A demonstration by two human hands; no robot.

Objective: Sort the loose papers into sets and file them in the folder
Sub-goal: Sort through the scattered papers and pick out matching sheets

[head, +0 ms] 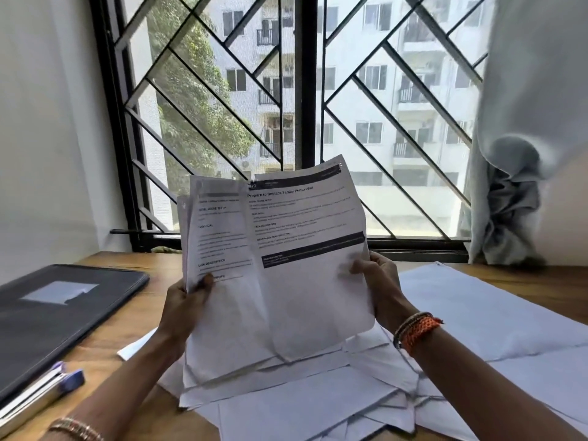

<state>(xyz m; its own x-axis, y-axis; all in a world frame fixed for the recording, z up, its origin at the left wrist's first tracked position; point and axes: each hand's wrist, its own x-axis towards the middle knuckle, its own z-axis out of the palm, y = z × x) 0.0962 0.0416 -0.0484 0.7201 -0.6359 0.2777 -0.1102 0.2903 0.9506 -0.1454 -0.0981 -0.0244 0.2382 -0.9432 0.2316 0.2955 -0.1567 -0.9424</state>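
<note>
Head view: you're mid-sort, left hand [186, 302] and right hand [378, 281] each pinching printed sheets [286, 249]; next, match headings toward the folder [60, 313] at left.

We face a wooden table [105, 345] set against a large window [299, 116] with a black frame and diagonal metal grille [397, 100]. Daylight enters through it. A white wall [47, 122] stands beyond the table's left edge; a pale grey curtain [521, 122] hangs bunched above its far right corner.
</note>
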